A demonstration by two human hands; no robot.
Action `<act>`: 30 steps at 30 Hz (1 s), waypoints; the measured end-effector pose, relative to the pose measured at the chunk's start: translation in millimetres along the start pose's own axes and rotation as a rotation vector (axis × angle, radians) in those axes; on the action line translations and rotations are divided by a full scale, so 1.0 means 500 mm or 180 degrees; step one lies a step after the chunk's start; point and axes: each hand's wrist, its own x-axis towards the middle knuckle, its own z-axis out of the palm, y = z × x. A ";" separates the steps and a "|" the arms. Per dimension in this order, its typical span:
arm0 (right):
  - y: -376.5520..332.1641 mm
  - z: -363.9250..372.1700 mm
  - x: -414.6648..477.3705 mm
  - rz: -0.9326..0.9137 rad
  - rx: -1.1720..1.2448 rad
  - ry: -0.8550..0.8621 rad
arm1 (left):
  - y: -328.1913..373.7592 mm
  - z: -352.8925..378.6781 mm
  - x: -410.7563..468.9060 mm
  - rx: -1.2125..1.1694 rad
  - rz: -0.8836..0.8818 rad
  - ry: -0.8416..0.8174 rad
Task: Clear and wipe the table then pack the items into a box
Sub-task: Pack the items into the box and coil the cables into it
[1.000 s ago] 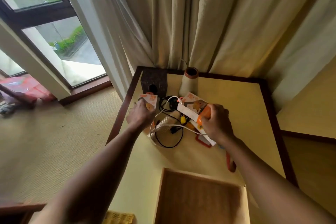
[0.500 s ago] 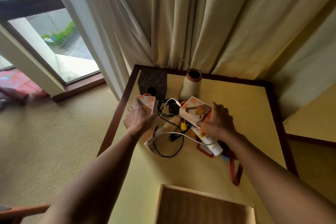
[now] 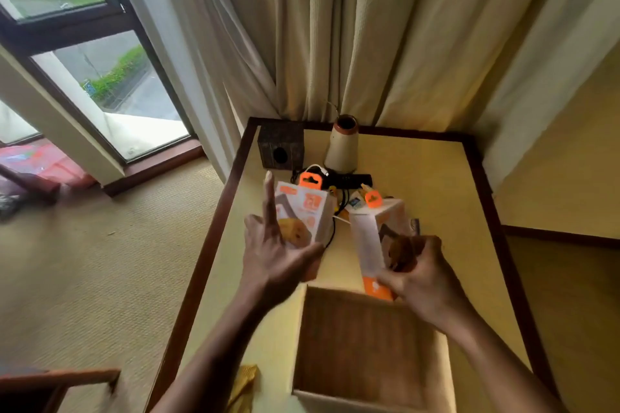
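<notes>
My left hand (image 3: 280,256) holds a white and orange product box (image 3: 307,211) lifted off the yellow table (image 3: 436,184), index finger pointing up. My right hand (image 3: 419,273) grips a second white and orange product box (image 3: 369,238), tilted, its lower end at the far rim of the open cardboard box (image 3: 365,345). The cardboard box stands at the table's near edge and looks empty. Black and white cables (image 3: 335,178) lie behind the lifted boxes.
A dark woven cube (image 3: 280,147) and a cream vase (image 3: 342,144) stand at the table's back edge by the curtains. A yellow cloth (image 3: 245,382) lies left of the cardboard box. Carpet and a window are to the left.
Both hands have lifted their product boxes off the pile and pulled them toward me and the cardboard box. The cables stay on the table.
</notes>
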 end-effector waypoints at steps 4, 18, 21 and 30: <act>0.080 0.032 -0.143 0.0317 0.0115 -0.0152 | -0.018 0.065 -0.176 -0.0427 -0.0090 -0.0007; 0.160 0.092 -0.221 0.0486 -0.0669 -0.0215 | -0.054 0.195 -0.314 0.1157 0.0154 -0.0206; 0.158 0.093 -0.216 0.0480 -0.0957 -0.0459 | -0.057 0.218 -0.306 0.2105 0.0167 -0.0170; 0.169 0.102 -0.181 0.0545 -0.1305 -0.0813 | -0.068 0.231 -0.236 0.3454 0.0042 -0.1263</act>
